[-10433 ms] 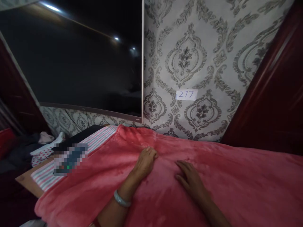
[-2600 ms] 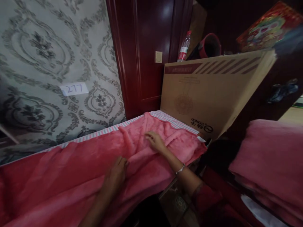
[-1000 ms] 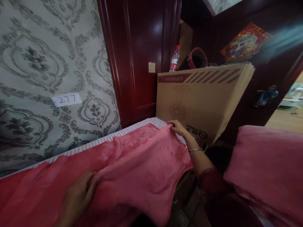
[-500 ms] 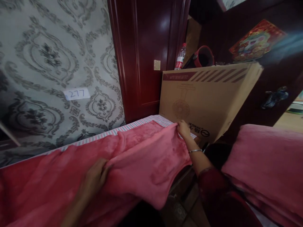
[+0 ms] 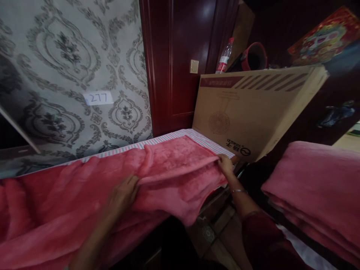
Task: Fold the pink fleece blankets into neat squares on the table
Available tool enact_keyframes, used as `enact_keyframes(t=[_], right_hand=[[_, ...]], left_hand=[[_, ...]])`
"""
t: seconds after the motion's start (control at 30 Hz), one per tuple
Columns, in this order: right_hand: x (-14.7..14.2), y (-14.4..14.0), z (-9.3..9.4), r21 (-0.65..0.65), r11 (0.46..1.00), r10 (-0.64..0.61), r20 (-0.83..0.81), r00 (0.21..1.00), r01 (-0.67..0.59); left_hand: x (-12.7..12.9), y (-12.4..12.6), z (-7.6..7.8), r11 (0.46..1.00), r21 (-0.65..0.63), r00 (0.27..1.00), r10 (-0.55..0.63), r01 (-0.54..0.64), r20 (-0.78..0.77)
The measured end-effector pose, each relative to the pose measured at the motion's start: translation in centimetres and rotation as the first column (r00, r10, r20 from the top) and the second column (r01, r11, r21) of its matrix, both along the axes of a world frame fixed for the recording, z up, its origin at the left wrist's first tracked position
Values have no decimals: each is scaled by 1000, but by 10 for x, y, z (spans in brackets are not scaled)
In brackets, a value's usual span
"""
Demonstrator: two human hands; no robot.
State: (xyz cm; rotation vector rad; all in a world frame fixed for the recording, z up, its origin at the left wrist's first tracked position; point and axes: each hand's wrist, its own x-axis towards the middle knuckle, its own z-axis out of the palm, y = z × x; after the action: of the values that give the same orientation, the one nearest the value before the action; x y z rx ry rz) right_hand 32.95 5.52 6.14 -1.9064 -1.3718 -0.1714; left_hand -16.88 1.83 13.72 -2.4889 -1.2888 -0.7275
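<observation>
Spread over the striped surface below the wallpaper, the pink fleece blanket (image 5: 174, 165) looks soft, light and floppy, best gripped along its hem, where the right hand (image 5: 226, 164) pinches its corner and the left hand (image 5: 123, 193) clutches a fold.

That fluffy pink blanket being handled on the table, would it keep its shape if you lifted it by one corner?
Probably not. The pink blanket already sags over the table edge and bunches in folds between the left hand and right hand, so it looks floppy. Its plush surface suggests it grips rather than slides. It seems light enough, since fingertips alone hold its edge.
</observation>
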Motion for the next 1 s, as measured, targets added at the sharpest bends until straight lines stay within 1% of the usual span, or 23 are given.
enact_keyframes(t=[0.07,0.13,0.2,0.23,0.27,0.3,0.33,0.37,0.4,0.43,0.5,0.53,0.6,0.67,0.7,0.77,0.83,0.93,1.0], right_hand=[[1,-9,-5,-9,999,31,3,1000,-31],[-2,-16,-6,-1,999,45,12,999,-45],[-16,-23,-4,24,999,47,29,998,-48],[-28,-27,-1,52,996,74,46,996,-76],[-44,-30,1,84,987,130,73,989,-136],[-62,-34,4,114,969,208,110,972,-220],[-83,-38,7,130,932,316,158,935,-337],[-105,-42,10,114,892,409,205,889,-437],[-126,-46,13,73,864,470,240,849,-499],[-145,-48,16,24,851,502,257,826,-525],[-174,-52,22,-74,859,508,259,822,-507],[-183,-53,25,-115,870,492,249,834,-479],[-189,-53,33,-176,896,440,222,870,-408],[-185,-51,44,-206,922,367,200,909,-327],[-179,-48,50,-197,940,317,201,927,-279],[-168,-38,65,-201,956,254,207,945,-213],[-158,-25,80,-223,958,221,168,961,-181],[-151,-11,97,-242,959,174,90,981,-148],[-148,-8,100,-244,962,141,62,988,-122]], left_hand=[[-1,-1,-3,1000,2,1000,-2,2,-28],[-2,-1,-6,1000,0,999,-18,18,-43],[-2,-1,-9,1000,-5,999,-29,29,-41],[-2,-1,-11,1000,2,999,-28,28,-28],[-2,-1,-12,1000,15,1000,-27,27,-9],[-1,-1,-13,999,24,999,-35,35,6],[-1,-1,-13,999,30,999,-46,45,21],[0,-1,-13,998,33,998,-60,59,30],[0,-2,-12,997,32,996,-76,75,35],[2,-2,-10,995,28,995,-92,91,39],[5,-6,-4,993,16,992,-116,115,52],[7,-9,-1,993,8,991,-120,120,57],[13,-18,6,993,-18,992,-114,115,46],[21,-27,9,995,-42,996,-87,88,9],[25,-30,9,995,-56,997,-78,77,-15],[29,-33,6,996,-75,998,-45,42,-52],[28,-33,0,995,-94,997,-32,26,-67],[12,-36,-8,988,-148,998,-45,38,-40],[-9,-41,-10,982,-188,1000,-18,15,-16]])
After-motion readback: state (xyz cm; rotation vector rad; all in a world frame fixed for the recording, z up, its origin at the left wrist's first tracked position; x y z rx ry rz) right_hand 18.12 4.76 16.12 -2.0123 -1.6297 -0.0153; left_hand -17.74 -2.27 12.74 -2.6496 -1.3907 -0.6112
